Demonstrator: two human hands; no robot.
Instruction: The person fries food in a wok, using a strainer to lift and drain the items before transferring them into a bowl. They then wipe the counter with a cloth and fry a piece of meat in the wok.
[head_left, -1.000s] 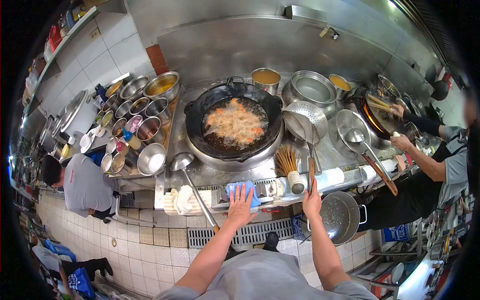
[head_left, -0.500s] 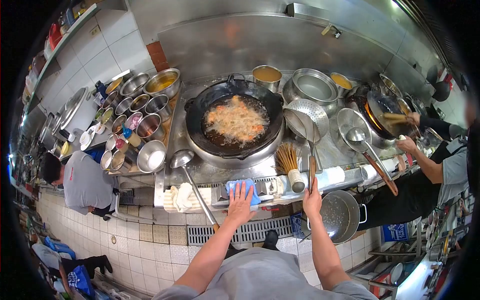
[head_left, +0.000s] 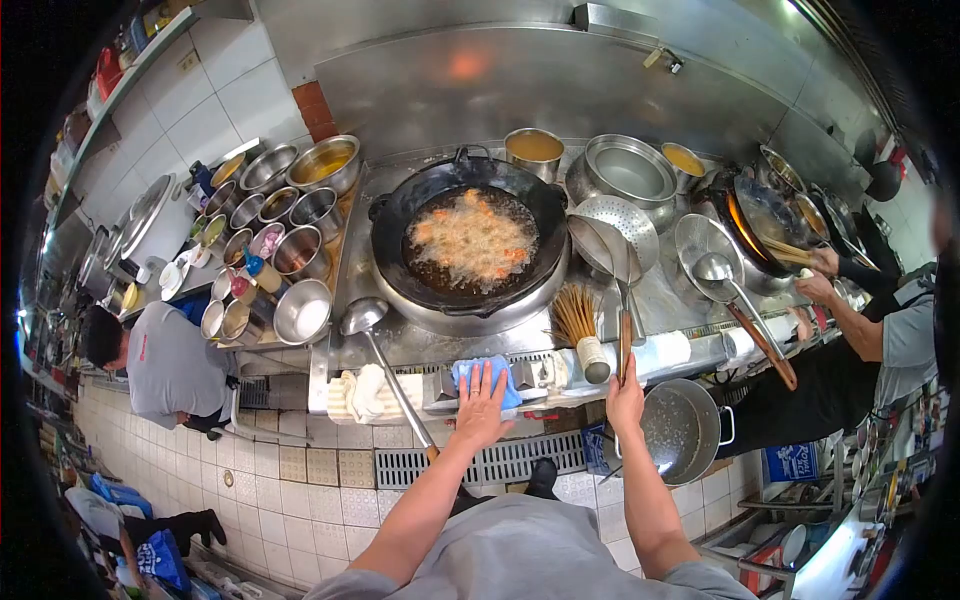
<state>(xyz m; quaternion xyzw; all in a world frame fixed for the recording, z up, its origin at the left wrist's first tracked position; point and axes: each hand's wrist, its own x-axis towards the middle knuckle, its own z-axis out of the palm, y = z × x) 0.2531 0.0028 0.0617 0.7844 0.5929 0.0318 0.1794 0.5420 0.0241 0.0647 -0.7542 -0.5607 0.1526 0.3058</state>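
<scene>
My left hand (head_left: pixel 482 408) lies flat with its fingers spread on a folded blue cloth (head_left: pixel 512 388) at the stove's front edge. My right hand (head_left: pixel 626 402) is wrapped around the wooden handle of a long metal strainer (head_left: pixel 592 245), whose head rests by a round perforated skimmer (head_left: pixel 640 228). In the black wok (head_left: pixel 400 278), orange-brown pieces of food (head_left: pixel 475 240) bubble in dark oil. A ladle (head_left: pixel 364 316) leans on the stove edge left of my left hand. Between my hands lies a bamboo brush (head_left: pixel 576 325).
Several metal bowls (head_left: pixel 303 312) and squeeze bottles stand at the left. Behind the skimmer are a steel pot (head_left: pixel 628 170) and a container of yellowish liquid (head_left: pixel 534 147). A deep pot (head_left: pixel 683 440) hangs low beside my right arm. A co-worker (head_left: pixel 900 330) handles another wok at the right.
The co-worker's brush at the right has shifted in the other wok. The bubbling food has moved slightly. My hands stay in place.
</scene>
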